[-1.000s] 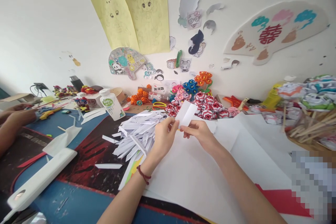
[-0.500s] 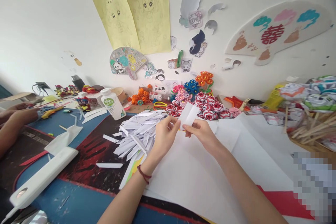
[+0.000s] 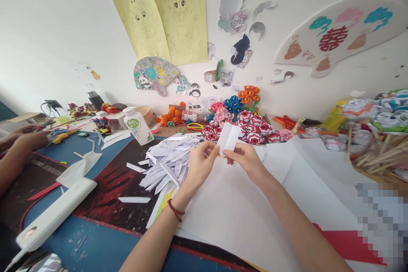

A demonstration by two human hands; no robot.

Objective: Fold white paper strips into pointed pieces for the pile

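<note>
A small white piece of paper [image 3: 230, 137] with a lengthwise crease stands raised between my two hands. My left hand [image 3: 204, 161] pinches its lower left edge between thumb and fingers. On the other side, my right hand [image 3: 244, 158] grips the lower right edge, its thumb lying on the paper's face. Both hands are above large white sheets [image 3: 236, 212] spread over the table. Just left of my left hand lies a heap of narrow folded white paper strips [image 3: 168, 159], with a few loose ones beside it.
A white bottle [image 3: 137, 126] stands behind the heap. Red-and-white flowers [image 3: 255, 128] fill the back. A white power strip [image 3: 57, 212] lies at left, near another person's hands [image 3: 27, 138]. Wooden sticks [image 3: 381, 153] sit in a box at right.
The creased paper has turned slightly more upright, its two halves drawn a little closer together. Both hands keep their hold in nearly the same place. The view has shifted slightly.
</note>
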